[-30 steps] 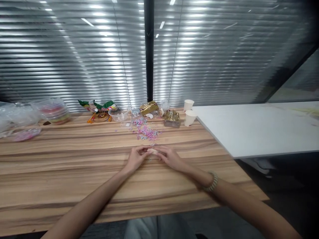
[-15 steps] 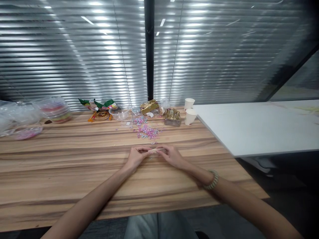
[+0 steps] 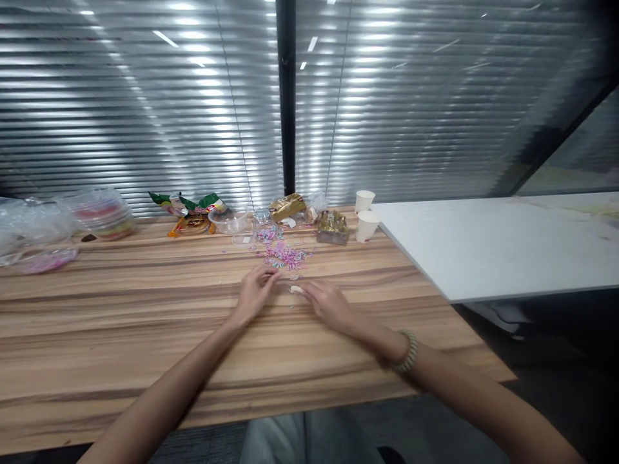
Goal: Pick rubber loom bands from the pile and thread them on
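Note:
My right hand [image 3: 331,305] pinches one end of a small whitish strip [image 3: 295,289] just above the wooden table [image 3: 203,361]. What the strip is made of is too small to tell. To its left, apart from it, is my left hand [image 3: 255,293], its thumb and forefinger pressed together; anything between them is too small to make out. Just beyond my fingertips lies a loose pile of small pink, purple and pale rings or links [image 3: 287,256]. A few stray ones are scattered close to my hands.
Along the back stand a clear plastic bowl [image 3: 229,222], green snack wrappers [image 3: 213,202], gold packets [image 3: 287,206], a gold-topped box [image 3: 333,227] and paper cups [image 3: 367,226]. Stacked clear containers [image 3: 99,212] and plastic bags [image 3: 29,225] sit far left. A white table [image 3: 503,248] adjoins at right.
My hands, together on the whitish strip before, are now apart. The left has let go of it and moved left and slightly away from me; the right keeps the strip.

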Demonstrator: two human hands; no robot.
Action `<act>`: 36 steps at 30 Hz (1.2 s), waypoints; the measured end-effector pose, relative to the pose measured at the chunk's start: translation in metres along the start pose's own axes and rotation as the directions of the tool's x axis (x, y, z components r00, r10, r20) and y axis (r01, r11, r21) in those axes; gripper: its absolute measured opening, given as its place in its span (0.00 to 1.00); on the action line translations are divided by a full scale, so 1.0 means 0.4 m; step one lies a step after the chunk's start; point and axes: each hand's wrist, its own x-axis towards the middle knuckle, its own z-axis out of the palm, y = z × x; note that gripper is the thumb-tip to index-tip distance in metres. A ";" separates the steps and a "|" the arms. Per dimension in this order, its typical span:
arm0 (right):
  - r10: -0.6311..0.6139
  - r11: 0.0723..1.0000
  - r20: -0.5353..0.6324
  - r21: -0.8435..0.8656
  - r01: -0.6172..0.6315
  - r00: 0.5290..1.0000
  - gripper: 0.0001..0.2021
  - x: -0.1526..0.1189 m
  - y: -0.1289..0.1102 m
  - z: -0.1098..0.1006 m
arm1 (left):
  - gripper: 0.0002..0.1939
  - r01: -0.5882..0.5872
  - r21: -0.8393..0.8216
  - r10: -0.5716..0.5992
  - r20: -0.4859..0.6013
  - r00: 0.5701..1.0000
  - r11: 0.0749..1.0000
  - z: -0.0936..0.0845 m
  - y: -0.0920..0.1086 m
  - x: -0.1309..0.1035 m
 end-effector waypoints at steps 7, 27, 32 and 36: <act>0.128 0.991 -0.017 0.035 -0.127 0.992 0.12 0.002 0.002 0.006 | 0.14 0.062 0.322 -0.033 -0.093 0.995 0.945 -0.039 -0.090 0.109; 0.180 0.975 -0.092 0.146 -0.166 0.979 0.10 0.009 0.004 -0.001 | 0.20 0.252 -0.231 -0.277 -0.085 0.957 0.940 -0.046 -0.066 0.116; 0.271 0.940 -0.115 0.247 -0.237 0.956 0.10 0.017 0.009 -0.006 | 0.19 0.258 -0.465 -0.331 -0.081 0.940 0.847 -0.002 0.001 0.055; 0.311 0.906 -0.100 0.332 -0.263 0.945 0.10 0.021 0.002 -0.013 | 0.17 0.343 -0.463 -0.332 0.109 0.937 0.817 0.049 0.058 0.008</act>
